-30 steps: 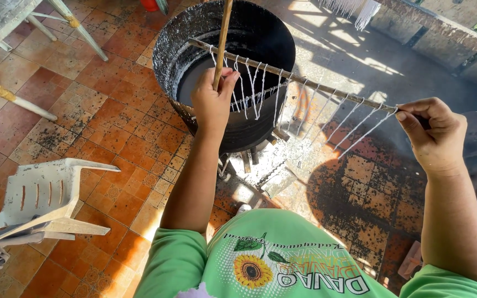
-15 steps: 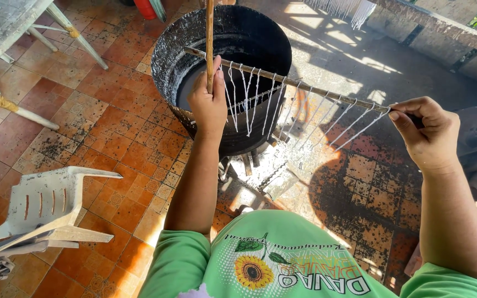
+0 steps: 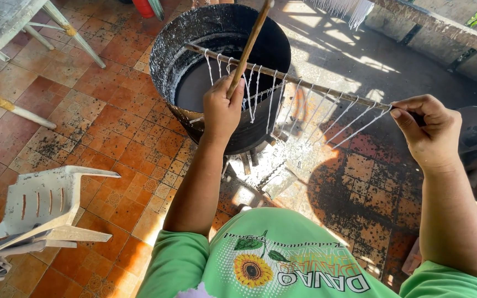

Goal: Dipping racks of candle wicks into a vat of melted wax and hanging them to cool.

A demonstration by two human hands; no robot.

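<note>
The left hand (image 3: 222,107) is closed around a brown wooden stick (image 3: 249,45), gripping its lower end; the stick leans up and away from that hand, tilted toward the right, over the mouth of a big black drum (image 3: 179,38). The drum stands on the tiled floor (image 3: 111,138) just ahead of the left hand, and dark liquid shows inside it.

The right hand (image 3: 429,132) pinches the near end of a long thin rod (image 3: 305,84). The rod's long axis runs from that hand leftward and away, crossing behind the stick and resting on the drum's far-left rim. White strings (image 3: 260,91) hang from it in a row of loops: those nearest the left hand dangle inside the drum, those nearer the right hand hang over open floor, clear of the drum. Whether the lowest loops touch the liquid I cannot tell.

So the left hand is the nearer one to the drum and the strings over it; the right hand stands well out to the side, holding the rod's free end.

To the left of the left hand, well apart, lies an overturned white plastic chair (image 3: 40,204), and beyond it the legs of a counter (image 3: 6,22).
</note>
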